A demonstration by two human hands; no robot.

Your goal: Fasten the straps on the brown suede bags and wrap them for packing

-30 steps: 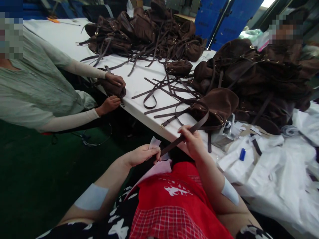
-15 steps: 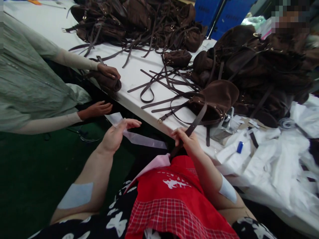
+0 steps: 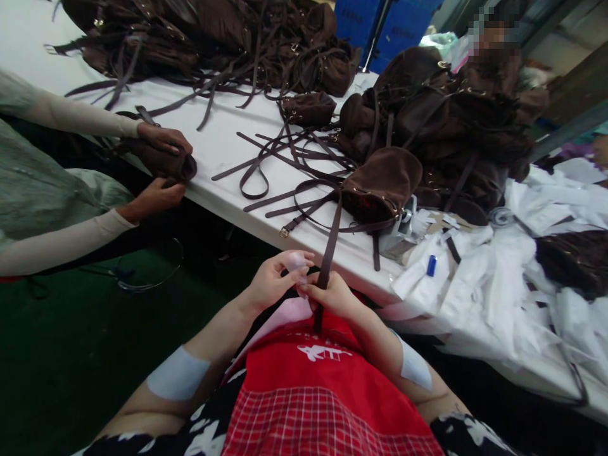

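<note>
In front of the red apron (image 3: 289, 364) my two hands are close together. My left hand (image 3: 270, 282) is closed on a crumpled, translucent whitish strip (image 3: 295, 261), thin like film or tissue. My right hand (image 3: 335, 296) pinches a dark brown strap (image 3: 329, 247), which runs up to a brown drawstring bag (image 3: 387, 180) on the table edge and hangs down below the fingers. The fingertips of both hands nearly meet beside the strap; whether the strip touches it I cannot tell. A pale pink piece (image 3: 287, 315) lies at the top of the apron.
On the white table (image 3: 223, 149) lie a heap of brown bags (image 3: 213, 38), another bag pile (image 3: 456, 120) and loose straps (image 3: 256, 164). White wrappings (image 3: 503, 278) and a small blue object (image 3: 431, 265) are at right. At left, a co-worker's hands (image 3: 161, 142) hold a brown bag.
My left hand has moved right to my right hand, and the strip that hung stretched out is now bunched up. The co-worker's lower hand has joined the bag. The view has shifted right.
</note>
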